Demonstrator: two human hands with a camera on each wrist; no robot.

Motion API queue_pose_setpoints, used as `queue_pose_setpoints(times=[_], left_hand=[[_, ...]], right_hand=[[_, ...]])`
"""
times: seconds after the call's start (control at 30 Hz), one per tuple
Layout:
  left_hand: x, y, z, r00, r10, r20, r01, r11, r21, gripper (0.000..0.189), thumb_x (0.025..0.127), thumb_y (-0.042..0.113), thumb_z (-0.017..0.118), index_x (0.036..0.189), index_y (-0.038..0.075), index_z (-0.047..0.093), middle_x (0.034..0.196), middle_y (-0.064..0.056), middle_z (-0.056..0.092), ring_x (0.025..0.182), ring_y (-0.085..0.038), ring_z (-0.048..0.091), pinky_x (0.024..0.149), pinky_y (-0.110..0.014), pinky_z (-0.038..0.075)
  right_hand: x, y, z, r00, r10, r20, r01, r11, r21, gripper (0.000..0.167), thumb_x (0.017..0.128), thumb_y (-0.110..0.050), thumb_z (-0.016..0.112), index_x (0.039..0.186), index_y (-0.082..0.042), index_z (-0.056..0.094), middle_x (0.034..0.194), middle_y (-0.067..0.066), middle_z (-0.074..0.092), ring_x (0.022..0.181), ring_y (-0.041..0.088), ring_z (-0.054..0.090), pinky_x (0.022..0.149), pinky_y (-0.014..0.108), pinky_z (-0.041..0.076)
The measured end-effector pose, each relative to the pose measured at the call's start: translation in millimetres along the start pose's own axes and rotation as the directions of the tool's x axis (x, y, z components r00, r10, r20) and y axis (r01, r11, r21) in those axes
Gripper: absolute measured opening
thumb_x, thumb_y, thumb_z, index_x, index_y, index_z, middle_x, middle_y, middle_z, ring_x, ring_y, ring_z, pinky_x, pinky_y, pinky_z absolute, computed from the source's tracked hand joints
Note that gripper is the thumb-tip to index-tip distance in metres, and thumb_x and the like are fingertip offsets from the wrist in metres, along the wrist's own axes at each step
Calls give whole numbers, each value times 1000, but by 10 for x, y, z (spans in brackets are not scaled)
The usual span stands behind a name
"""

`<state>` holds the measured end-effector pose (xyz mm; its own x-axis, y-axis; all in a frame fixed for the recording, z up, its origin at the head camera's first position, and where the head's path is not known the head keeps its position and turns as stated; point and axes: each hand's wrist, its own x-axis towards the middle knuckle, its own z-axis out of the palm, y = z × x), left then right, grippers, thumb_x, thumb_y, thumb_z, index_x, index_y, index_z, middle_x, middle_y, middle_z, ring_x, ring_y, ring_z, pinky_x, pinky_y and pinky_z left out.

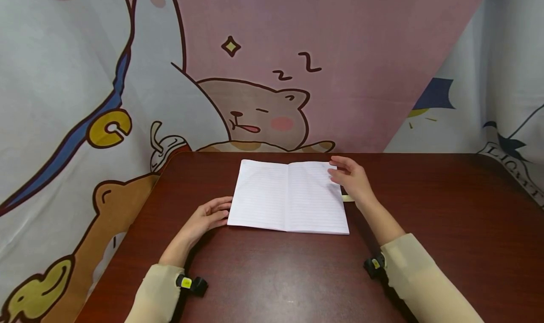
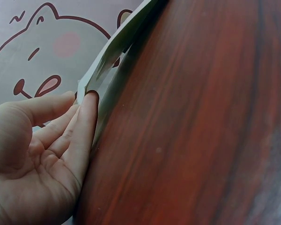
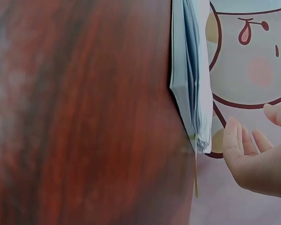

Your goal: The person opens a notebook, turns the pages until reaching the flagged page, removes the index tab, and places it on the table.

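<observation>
left hand (image 1: pixel 209 214): relaxed fingertips touching lined notebook (image 1: pixel 316 200) at left edge | right hand (image 1: pixel 353 180): fingers loose, near its right edge

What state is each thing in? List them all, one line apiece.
Notebook: open, lying on the table, lined pages facing up.
Pale strip: sticking out past the notebook's right edge.
Left hand: touching the notebook's left edge.
Right hand: fingers relaxed, apart from the notebook near its right edge, holding nothing.
</observation>
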<state>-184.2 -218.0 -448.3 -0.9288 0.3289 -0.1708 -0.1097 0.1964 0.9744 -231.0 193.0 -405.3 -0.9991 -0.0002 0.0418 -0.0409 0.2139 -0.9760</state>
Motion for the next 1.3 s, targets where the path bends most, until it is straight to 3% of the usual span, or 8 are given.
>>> queue_pose_setpoints(times=[0.33, 0.77, 1.1, 1.2, 1.3], left_hand=[[-7, -6, -1, 1000, 4, 4, -4, 1000, 0, 50, 101, 11, 56, 149, 4, 43, 145, -27, 49, 111, -10, 64, 90, -23, 56], [-7, 3, -1, 1000, 5, 3, -5, 1000, 0, 50, 101, 12, 57, 149, 5, 44, 145, -26, 49, 110, -8, 64, 90, -23, 56], [1, 0, -3, 1000, 5, 4, -5, 1000, -8, 50, 101, 10, 56, 148, 4, 44, 145, -27, 50, 108, -7, 64, 89, -22, 56], [5, 0, -1, 1000, 3, 2, -3, 1000, -5, 50, 101, 11, 57, 148, 4, 44, 145, -26, 50, 109, -8, 64, 89, -22, 56], [4, 3, 0, 1000, 0, -2, 0, 1000, 1, 49, 101, 11, 57, 148, 5, 45, 145, -25, 50, 109, -9, 64, 89, -23, 56]], right_hand=[[41, 45, -52, 1000, 13, -9, -14, 1000, -13, 51, 98, -11, 61, 144, 5, 45, 141, 30, 51, 87, -11, 59, 82, 14, 55], [116, 98, -132, 999, 49, 0, -49, 997, -61, 50, 99, -10, 59, 144, 6, 45, 139, 31, 51, 87, -11, 58, 95, 33, 56], [172, 135, -199, 998, 67, 8, -66, 988, -143, 51, 99, -15, 61, 143, 4, 47, 139, 28, 54, 87, -12, 55, 91, 26, 57], [192, 158, -217, 997, 73, 9, -70, 982, -173, 50, 99, -16, 61, 143, 4, 47, 138, 27, 55, 89, -10, 55, 92, 27, 57], [209, 179, -229, 996, 84, 12, -80, 976, -205, 49, 100, -17, 61, 142, 4, 48, 138, 26, 56, 99, 1, 59, 95, 32, 56]])
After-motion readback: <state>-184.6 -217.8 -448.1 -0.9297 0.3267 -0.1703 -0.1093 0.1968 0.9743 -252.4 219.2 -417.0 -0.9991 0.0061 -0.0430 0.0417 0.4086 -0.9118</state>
